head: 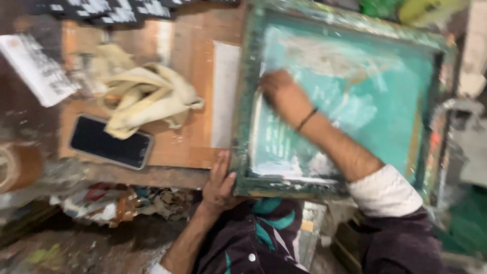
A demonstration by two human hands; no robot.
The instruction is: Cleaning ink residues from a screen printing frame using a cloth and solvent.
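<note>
A teal screen-printing frame with a paint-stained wooden border lies on a brown board, its mesh smeared with white. My left hand grips the frame's near left corner from below. My right hand presses down on the mesh near the left side of the frame, fingers curled; blur hides whether it holds anything. A dark band circles that wrist.
A crumpled cream rag lies on the wooden board, left of the frame. A black phone rests near the board's front edge. White printed paper sits at far left. Scraps and clutter fill the space below the table.
</note>
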